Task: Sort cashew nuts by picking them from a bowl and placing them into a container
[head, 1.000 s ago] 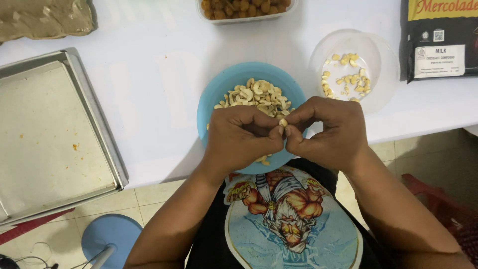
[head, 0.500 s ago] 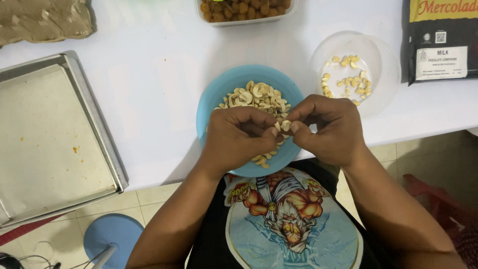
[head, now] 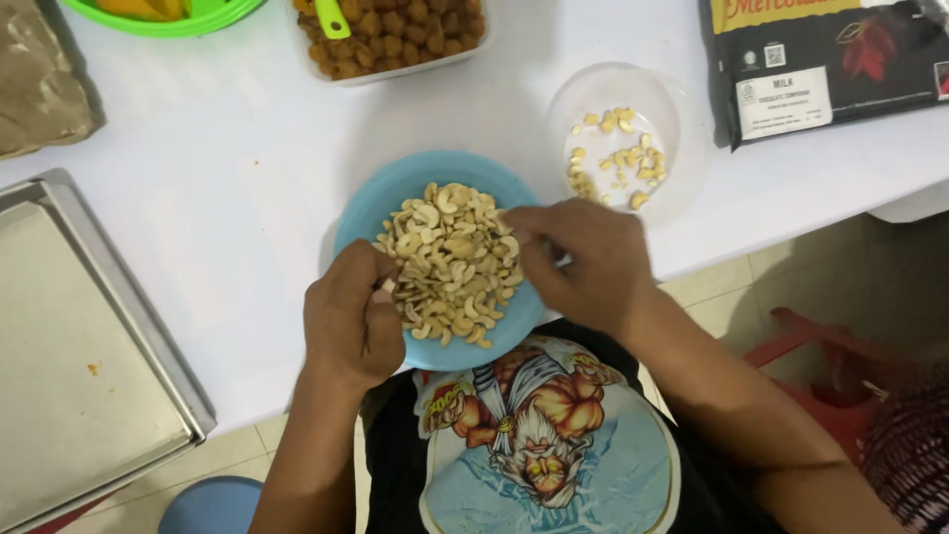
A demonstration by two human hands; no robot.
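white table [head: 227,178], tiled floor [head: 751,287], red stool [head: 840,366]

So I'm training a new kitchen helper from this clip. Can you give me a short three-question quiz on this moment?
1. True or false: the blue bowl holds cashew pieces.
2. Which hand is at the bowl's side towards the clear container? A left, B right.
3. What lies at the table's left edge?

Key: 1 true. 2 B, the right hand; the left hand is at the opposite rim. 3 a metal tray.
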